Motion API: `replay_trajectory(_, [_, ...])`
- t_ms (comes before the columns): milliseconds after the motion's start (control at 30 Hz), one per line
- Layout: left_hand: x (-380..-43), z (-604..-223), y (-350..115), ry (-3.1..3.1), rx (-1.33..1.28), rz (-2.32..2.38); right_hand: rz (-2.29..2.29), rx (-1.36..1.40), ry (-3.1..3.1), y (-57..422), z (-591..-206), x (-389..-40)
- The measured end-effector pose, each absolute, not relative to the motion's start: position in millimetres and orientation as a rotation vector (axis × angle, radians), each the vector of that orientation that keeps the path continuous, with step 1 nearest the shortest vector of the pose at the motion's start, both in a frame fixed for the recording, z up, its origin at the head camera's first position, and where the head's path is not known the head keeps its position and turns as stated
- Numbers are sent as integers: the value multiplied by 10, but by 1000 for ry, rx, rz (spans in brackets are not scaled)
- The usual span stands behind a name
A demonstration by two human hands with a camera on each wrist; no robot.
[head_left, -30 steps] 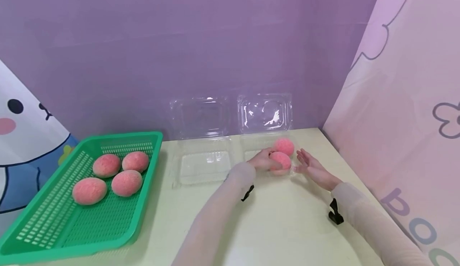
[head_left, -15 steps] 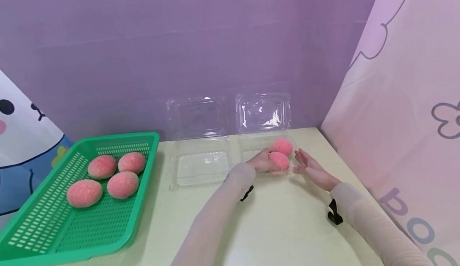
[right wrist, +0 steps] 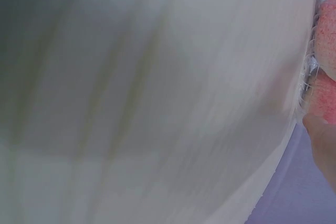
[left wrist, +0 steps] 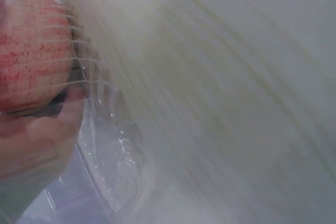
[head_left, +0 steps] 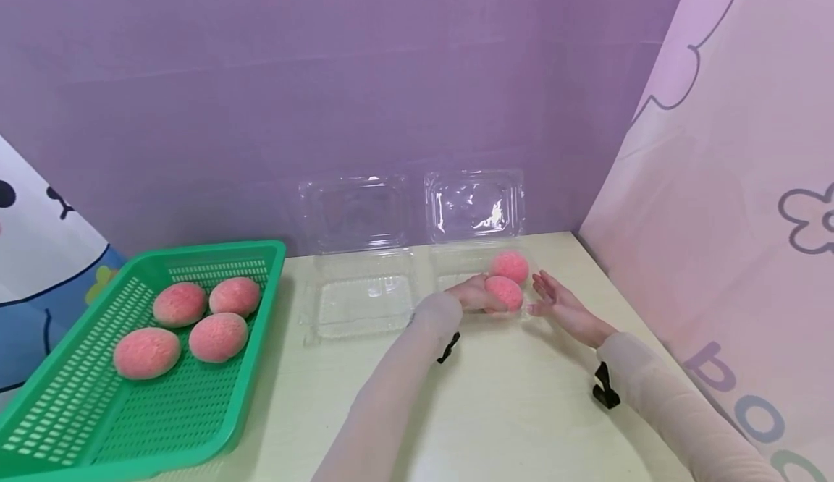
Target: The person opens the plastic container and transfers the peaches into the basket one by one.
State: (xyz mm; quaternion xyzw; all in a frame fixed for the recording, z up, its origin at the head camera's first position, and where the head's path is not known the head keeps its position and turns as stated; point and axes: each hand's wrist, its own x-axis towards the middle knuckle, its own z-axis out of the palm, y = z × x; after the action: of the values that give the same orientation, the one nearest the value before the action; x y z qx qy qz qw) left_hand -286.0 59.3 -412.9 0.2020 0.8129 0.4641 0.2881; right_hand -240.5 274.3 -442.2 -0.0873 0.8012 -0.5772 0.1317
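Two pink peaches sit in the right side of the right clear plastic clamshell box (head_left: 456, 253). One is the rear peach (head_left: 510, 268), the other the front peach (head_left: 504, 294). Just left of the front one is my left hand (head_left: 474, 295), its thumb stretched along the near side, fingers loose and partly hidden. The left wrist view shows a peach (left wrist: 34, 56) behind clear plastic, with the thumb slightly apart below it. My right hand (head_left: 567, 312) stands with straight fingers by the box's right edge; I cannot tell whether its thumb touches the plastic.
A second clear clamshell box (head_left: 368, 297) lies open to the left, its lid leaning back by the purple wall (head_left: 339, 106). Farther left, a green basket (head_left: 250, 366) holds several peaches. A patterned pink wall (head_left: 730, 178) borders the table (head_left: 508, 402) on the right.
My left fingers have loosened and drawn back a little from the front peach, so more of it shows. The right hand holds its pose. The head view has shifted slightly.
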Motion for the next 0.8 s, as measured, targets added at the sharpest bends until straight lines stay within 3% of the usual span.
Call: replay_trajectory(800, [-2781, -4070, 559, 2219, 450, 1362, -1659, -252, 2344, 2745, -4420, -2403])
